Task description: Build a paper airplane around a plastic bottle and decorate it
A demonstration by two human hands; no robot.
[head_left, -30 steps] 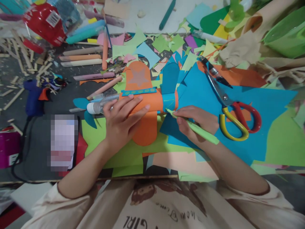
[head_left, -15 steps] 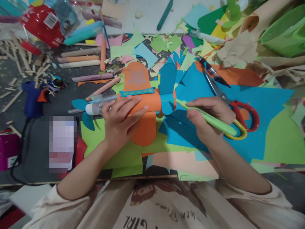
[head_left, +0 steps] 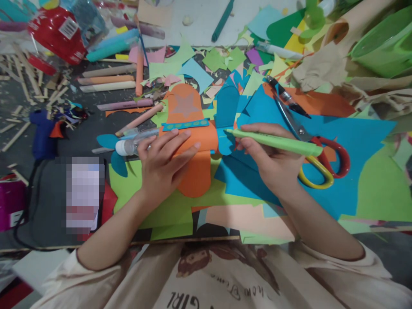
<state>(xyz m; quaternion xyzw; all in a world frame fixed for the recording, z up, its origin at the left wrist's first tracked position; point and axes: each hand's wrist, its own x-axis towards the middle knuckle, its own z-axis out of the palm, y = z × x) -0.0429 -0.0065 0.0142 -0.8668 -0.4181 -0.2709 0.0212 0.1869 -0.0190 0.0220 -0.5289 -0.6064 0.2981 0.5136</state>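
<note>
A model plane made from a plastic bottle (head_left: 131, 146) and orange paper (head_left: 196, 180) lies across the middle, with a blue tail (head_left: 228, 105) on its right end and a blue propeller (head_left: 119, 165) by the white cap. My left hand (head_left: 164, 161) is draped over the bottle body, fingers spread and curved round it, holding it down. In my right hand (head_left: 270, 156) a light green marker (head_left: 283, 143) is pinched, its tip touching the blue paper at the tail end. Red-and-yellow-handled scissors (head_left: 317, 171) lie beside that hand, partly hidden by it.
Blue paper (head_left: 341, 189) and green paper (head_left: 174, 210) cover the front. Several markers (head_left: 109, 79), paper scraps (head_left: 196, 73) and wooden sticks (head_left: 25, 81) lie behind and left. A blue glue gun (head_left: 43, 133) and a blurred phone (head_left: 83, 193) are at left, a green basket (head_left: 383, 43) back right.
My right hand has shifted a little left and tilted the marker flatter. Its tip has moved from the tail's right edge onto the blue paper. My left hand and the plane stay put.
</note>
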